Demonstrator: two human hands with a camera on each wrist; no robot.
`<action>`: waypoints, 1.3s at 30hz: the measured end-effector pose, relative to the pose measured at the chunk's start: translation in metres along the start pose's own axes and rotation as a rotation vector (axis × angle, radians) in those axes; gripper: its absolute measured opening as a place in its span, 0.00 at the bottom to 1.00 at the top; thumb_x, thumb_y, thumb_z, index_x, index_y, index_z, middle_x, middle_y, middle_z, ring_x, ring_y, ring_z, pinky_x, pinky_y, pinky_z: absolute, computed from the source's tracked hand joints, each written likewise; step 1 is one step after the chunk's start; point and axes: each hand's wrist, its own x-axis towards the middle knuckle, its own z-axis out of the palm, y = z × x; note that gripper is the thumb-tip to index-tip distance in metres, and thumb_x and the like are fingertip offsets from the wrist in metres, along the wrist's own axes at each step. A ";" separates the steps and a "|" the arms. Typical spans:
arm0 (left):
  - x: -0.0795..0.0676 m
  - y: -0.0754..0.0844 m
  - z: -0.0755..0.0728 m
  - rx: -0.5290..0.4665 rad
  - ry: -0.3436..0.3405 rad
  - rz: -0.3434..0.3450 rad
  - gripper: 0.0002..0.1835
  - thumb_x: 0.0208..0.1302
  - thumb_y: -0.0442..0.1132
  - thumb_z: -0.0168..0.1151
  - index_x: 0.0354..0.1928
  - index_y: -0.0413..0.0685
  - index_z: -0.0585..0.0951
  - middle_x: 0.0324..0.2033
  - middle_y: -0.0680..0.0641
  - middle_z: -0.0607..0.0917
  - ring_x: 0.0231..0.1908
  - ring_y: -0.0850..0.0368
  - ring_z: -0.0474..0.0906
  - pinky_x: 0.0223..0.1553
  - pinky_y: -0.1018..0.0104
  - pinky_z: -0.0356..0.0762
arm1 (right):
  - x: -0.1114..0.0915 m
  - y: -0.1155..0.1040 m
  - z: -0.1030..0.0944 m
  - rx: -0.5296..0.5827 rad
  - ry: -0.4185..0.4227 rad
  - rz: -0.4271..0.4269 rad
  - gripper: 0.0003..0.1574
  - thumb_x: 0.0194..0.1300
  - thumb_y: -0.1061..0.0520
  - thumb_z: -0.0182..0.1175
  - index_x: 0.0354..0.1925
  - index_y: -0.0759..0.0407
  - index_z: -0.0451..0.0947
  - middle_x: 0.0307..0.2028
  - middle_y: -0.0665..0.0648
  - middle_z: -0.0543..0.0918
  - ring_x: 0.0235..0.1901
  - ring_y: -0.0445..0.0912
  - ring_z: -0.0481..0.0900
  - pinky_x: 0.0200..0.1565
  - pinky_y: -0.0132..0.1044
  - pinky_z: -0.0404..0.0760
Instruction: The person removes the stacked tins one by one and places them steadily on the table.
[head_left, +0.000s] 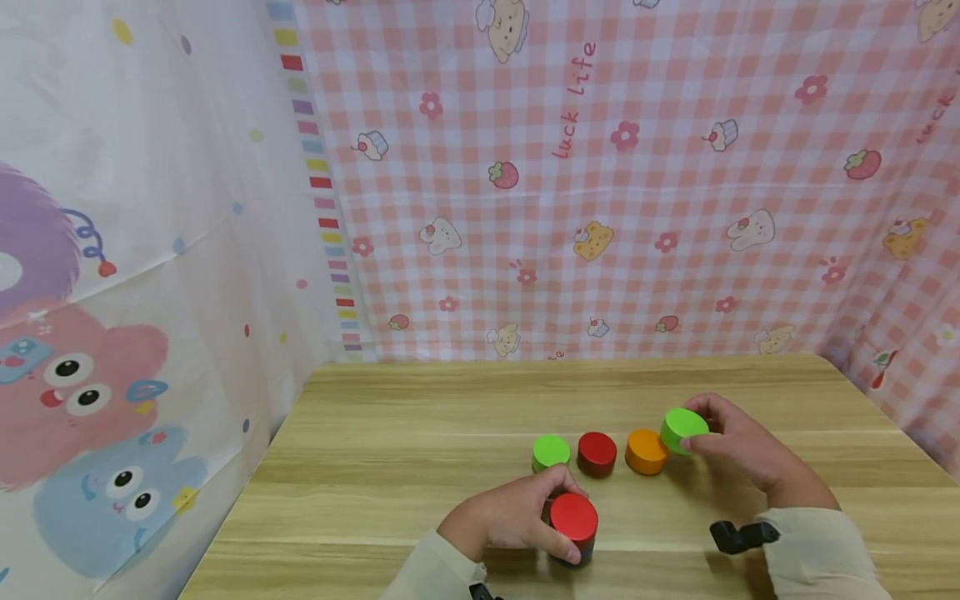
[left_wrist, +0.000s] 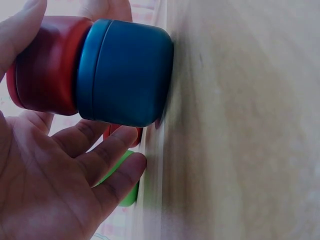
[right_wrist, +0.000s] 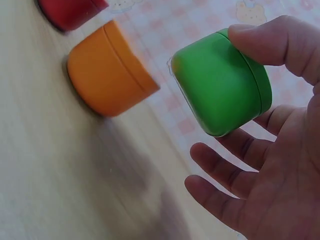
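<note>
My left hand (head_left: 517, 512) grips a small red round lidded tin (head_left: 573, 517) between thumb and fingers. Directly beneath it in the left wrist view is a blue lidded tin (left_wrist: 127, 72), standing on the table, with the red tin (left_wrist: 47, 65) on top. My right hand (head_left: 742, 442) pinches a bright green lidded tin (head_left: 684, 429), tilted and held above the tabletop. In the right wrist view this green tin (right_wrist: 222, 82) is beside an orange tin (right_wrist: 110, 70), with the lower fingers spread away from it.
Behind my left hand, another green tin (head_left: 551, 452), a dark red tin (head_left: 597, 454) and the orange tin (head_left: 647, 451) stand in a row on the wooden table (head_left: 375, 475). A checked pink curtain (head_left: 652, 183) hangs at the back, a white printed one (head_left: 217, 317) at the left.
</note>
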 end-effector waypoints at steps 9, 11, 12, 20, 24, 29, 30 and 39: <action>0.001 -0.002 0.000 0.002 0.000 0.001 0.29 0.57 0.35 0.81 0.55 0.61 0.74 0.50 0.64 0.83 0.51 0.70 0.78 0.60 0.71 0.73 | 0.000 0.013 -0.005 -0.006 -0.005 0.057 0.32 0.68 0.58 0.68 0.62 0.69 0.68 0.56 0.65 0.77 0.51 0.52 0.77 0.49 0.34 0.78; 0.001 -0.003 0.000 0.005 0.001 0.000 0.29 0.57 0.36 0.81 0.55 0.61 0.74 0.50 0.65 0.83 0.51 0.70 0.78 0.60 0.71 0.73 | 0.000 0.015 -0.006 -0.009 -0.005 0.074 0.32 0.68 0.58 0.68 0.63 0.69 0.68 0.56 0.65 0.77 0.51 0.51 0.77 0.49 0.34 0.77; 0.001 -0.003 0.000 0.006 0.002 -0.001 0.29 0.57 0.36 0.81 0.55 0.61 0.74 0.50 0.65 0.83 0.51 0.70 0.78 0.60 0.71 0.74 | 0.000 0.017 -0.006 -0.011 -0.006 0.079 0.32 0.68 0.58 0.68 0.63 0.69 0.67 0.56 0.65 0.77 0.50 0.51 0.77 0.49 0.34 0.77; 0.000 -0.001 0.001 0.007 0.008 -0.012 0.30 0.56 0.35 0.81 0.55 0.61 0.74 0.50 0.64 0.83 0.51 0.70 0.78 0.60 0.71 0.73 | 0.001 0.027 -0.007 -0.030 -0.014 0.107 0.32 0.69 0.57 0.67 0.64 0.69 0.67 0.58 0.65 0.76 0.52 0.52 0.76 0.49 0.37 0.76; 0.000 0.000 0.001 0.008 0.009 -0.012 0.29 0.56 0.35 0.81 0.55 0.61 0.74 0.49 0.64 0.83 0.51 0.70 0.78 0.60 0.71 0.73 | -0.001 0.029 -0.007 -0.048 -0.019 0.121 0.32 0.70 0.56 0.67 0.64 0.70 0.67 0.59 0.66 0.76 0.55 0.55 0.76 0.52 0.40 0.75; 0.000 -0.001 0.001 0.008 0.008 -0.005 0.29 0.56 0.36 0.81 0.54 0.61 0.74 0.48 0.64 0.84 0.50 0.70 0.78 0.59 0.70 0.74 | -0.002 0.031 -0.007 -0.049 -0.037 0.133 0.33 0.70 0.56 0.67 0.64 0.70 0.67 0.59 0.66 0.76 0.54 0.53 0.75 0.51 0.41 0.74; 0.000 -0.001 0.001 0.007 0.007 -0.006 0.29 0.56 0.36 0.81 0.54 0.61 0.74 0.48 0.64 0.84 0.50 0.70 0.78 0.59 0.70 0.74 | -0.002 0.032 -0.007 -0.046 -0.039 0.134 0.33 0.69 0.56 0.67 0.65 0.70 0.68 0.59 0.65 0.76 0.53 0.53 0.75 0.51 0.40 0.74; 0.000 0.000 0.000 0.001 0.001 -0.017 0.29 0.57 0.35 0.81 0.55 0.61 0.74 0.49 0.64 0.84 0.50 0.69 0.78 0.60 0.71 0.74 | -0.001 0.037 -0.005 -0.017 -0.052 0.105 0.34 0.69 0.58 0.69 0.65 0.72 0.67 0.56 0.65 0.77 0.50 0.49 0.74 0.48 0.34 0.74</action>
